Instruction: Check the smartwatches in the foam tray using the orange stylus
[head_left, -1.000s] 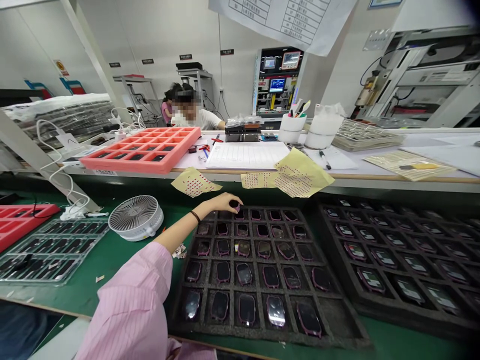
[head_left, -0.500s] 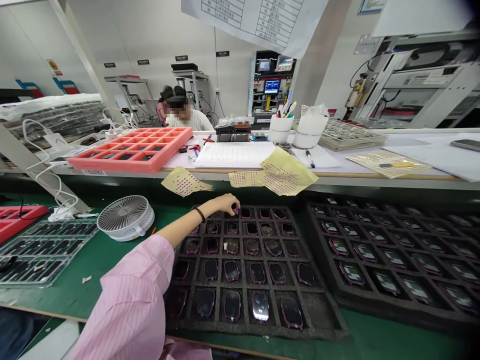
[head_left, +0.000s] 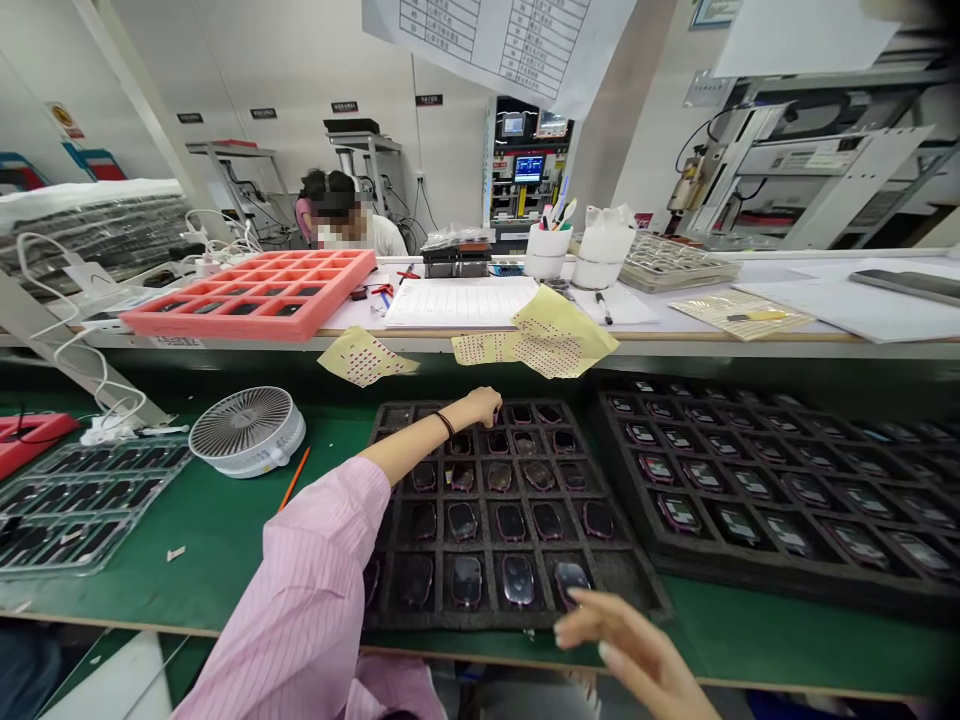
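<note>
Green table matting point(head_left: 225, 545) carries a black foam tray point(head_left: 480, 622) of pink-rimmed dark panels point(head_left: 510, 521). Left hand point(head_left: 476, 405) curled closed above the far row, any grip hidden; right hand point(head_left: 630, 645) open, fingers spread, just beside the near edge. White-walled workshop point(head_left: 300, 70) behind.

Beyond my white workbench point(head_left: 675, 338), pale walls point(head_left: 300, 70) carry small black signs point(head_left: 344, 107), and behind it stands a lit equipment cabinet point(head_left: 517, 205), its screens point(head_left: 528, 168) too small for me to read.

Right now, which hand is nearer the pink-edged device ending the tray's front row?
Right hand: just in front of the device. The left hand is far behind it, over the black foam tray's back row.
</note>
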